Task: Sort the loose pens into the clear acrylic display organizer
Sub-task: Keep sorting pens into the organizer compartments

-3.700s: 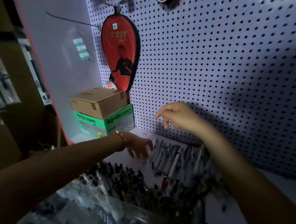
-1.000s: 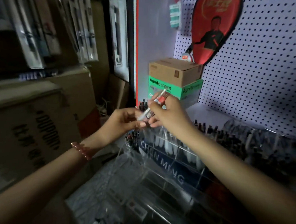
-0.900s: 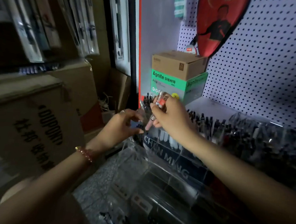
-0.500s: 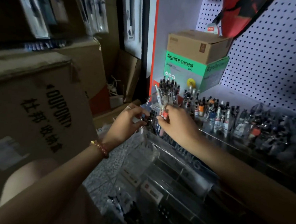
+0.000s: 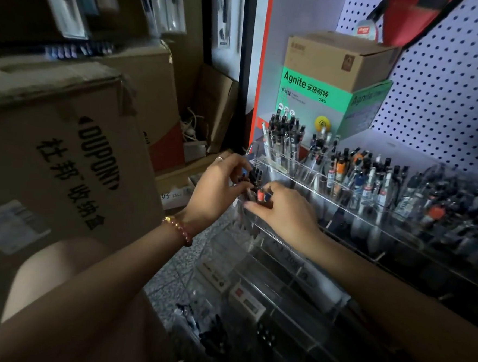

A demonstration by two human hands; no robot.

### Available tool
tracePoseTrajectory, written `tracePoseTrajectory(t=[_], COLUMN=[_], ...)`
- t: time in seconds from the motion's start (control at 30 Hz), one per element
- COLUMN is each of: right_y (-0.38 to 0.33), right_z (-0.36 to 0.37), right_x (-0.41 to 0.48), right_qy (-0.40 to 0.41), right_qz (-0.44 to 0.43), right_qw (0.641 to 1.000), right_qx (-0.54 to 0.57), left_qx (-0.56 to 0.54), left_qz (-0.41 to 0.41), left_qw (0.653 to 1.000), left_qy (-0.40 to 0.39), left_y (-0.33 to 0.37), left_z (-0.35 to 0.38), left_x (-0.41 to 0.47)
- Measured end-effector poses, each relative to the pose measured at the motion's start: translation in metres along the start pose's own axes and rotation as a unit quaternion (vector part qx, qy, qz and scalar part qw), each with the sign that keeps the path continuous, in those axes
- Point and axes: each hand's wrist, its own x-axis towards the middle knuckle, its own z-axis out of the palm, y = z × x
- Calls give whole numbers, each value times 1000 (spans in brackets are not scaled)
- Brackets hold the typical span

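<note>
Red-tipped pen sits part-lowered into the left-end compartment of the clear acrylic organizer, pinched by the right hand, while the left hand grips the dark pens there, likely making room.

Dim light — white pegboard wall at rt, stacked cardboard boxes at left — grey tiled floor below.
</note>
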Motion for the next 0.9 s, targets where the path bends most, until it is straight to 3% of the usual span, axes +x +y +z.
tracePoseTrajectory(t=[0.2, 0.37, 0.57, 0.9], right_y=[0, -2, 1, 3], right_z=[-2, -3, 0, 10], right_x=[2, -1, 2, -3], right_qy=[-17, 22, 33, 65], right_qz=[0, -5, -15, -45], right_qw=[999, 998, 985, 991], right_qx=[43, -52, -167, -112], left_qx=[-90, -23, 17, 50], left_qz=[-36, -8, -10, -23], left_qw=[995, 999, 999, 998], left_qy=[16, -41, -29, -9], left_y=[3, 7, 7, 9], left_z=[-6, -5, 0, 5], left_x=[-1, -8, -9, -12])
